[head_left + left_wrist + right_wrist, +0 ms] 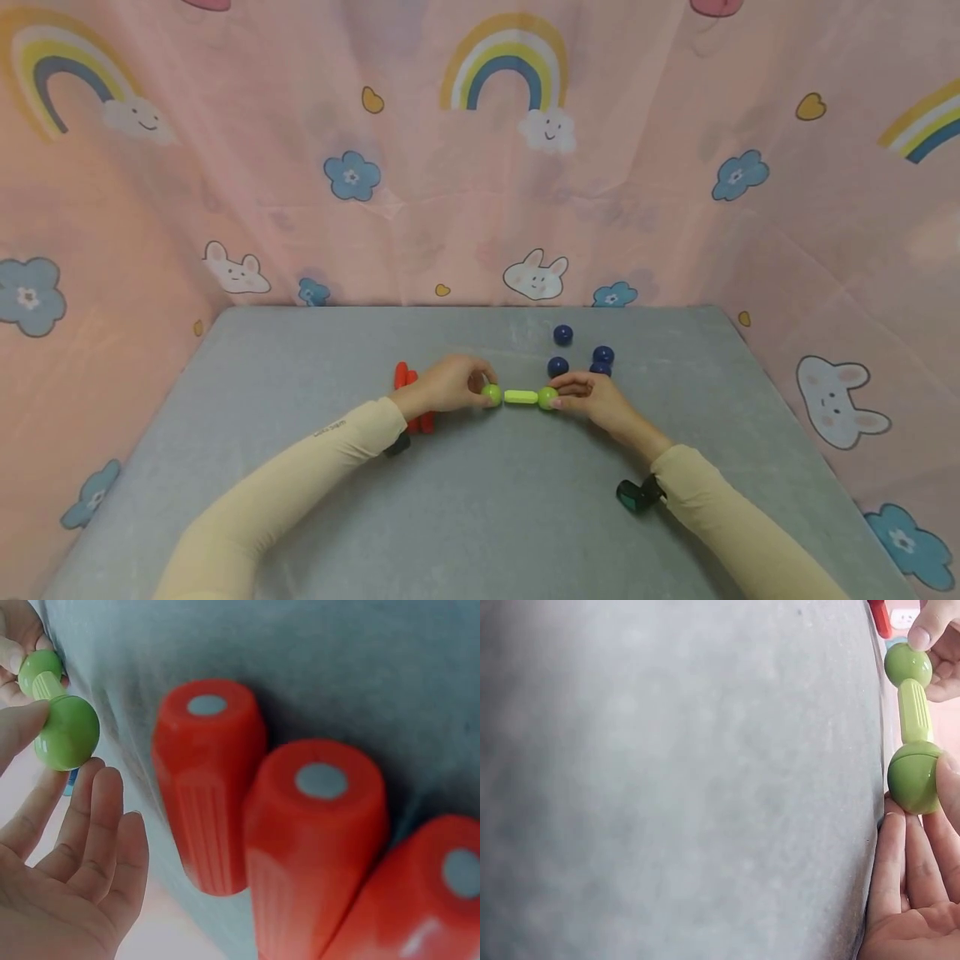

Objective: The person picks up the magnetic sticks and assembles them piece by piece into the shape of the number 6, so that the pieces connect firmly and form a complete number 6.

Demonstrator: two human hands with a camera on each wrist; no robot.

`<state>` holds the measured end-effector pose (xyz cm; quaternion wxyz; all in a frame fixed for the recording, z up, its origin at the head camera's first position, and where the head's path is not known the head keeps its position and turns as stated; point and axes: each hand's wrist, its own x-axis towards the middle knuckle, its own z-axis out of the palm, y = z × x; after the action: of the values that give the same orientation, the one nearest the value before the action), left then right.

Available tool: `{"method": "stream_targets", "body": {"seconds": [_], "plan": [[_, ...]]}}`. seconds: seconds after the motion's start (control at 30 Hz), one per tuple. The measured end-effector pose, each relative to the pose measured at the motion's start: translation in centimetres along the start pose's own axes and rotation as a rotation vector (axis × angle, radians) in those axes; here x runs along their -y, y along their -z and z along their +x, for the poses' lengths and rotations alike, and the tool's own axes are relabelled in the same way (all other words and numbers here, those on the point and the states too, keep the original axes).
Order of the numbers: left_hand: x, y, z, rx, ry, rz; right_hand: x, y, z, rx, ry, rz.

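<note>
Between thumb and fingertips, my left hand (452, 384) pinches a green ball (492, 395). My right hand (600, 403) pinches a second green ball (548, 398), which sits against the right end of a short yellow-green magnetic rod (521, 397). In the head view a narrow gap shows between the rod's left end and the left ball; in the right wrist view that ball (908, 665) looks in line with the rod (913, 711), and whether they touch I cannot tell. Red rods (315, 825) with grey end discs lie beside my left wrist, partly hidden by it in the head view.
Several dark blue balls (563, 335) lie on the grey table (480, 517) just beyond my right hand. A pink patterned curtain (637, 125) stands behind the table and along both sides. A dark wrist camera (637, 496) hangs under the right wrist.
</note>
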<state>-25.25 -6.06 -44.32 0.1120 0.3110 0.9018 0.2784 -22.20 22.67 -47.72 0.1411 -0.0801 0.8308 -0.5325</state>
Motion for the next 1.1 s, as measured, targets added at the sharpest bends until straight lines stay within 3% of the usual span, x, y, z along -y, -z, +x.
{"method": "stream_targets", "body": {"seconds": [1.1], "plan": [[0.38, -0.33, -0.61, 0.014, -0.009, -0.060, 0.09, -0.33, -0.03, 0.022, 0.022, 0.001]]}}
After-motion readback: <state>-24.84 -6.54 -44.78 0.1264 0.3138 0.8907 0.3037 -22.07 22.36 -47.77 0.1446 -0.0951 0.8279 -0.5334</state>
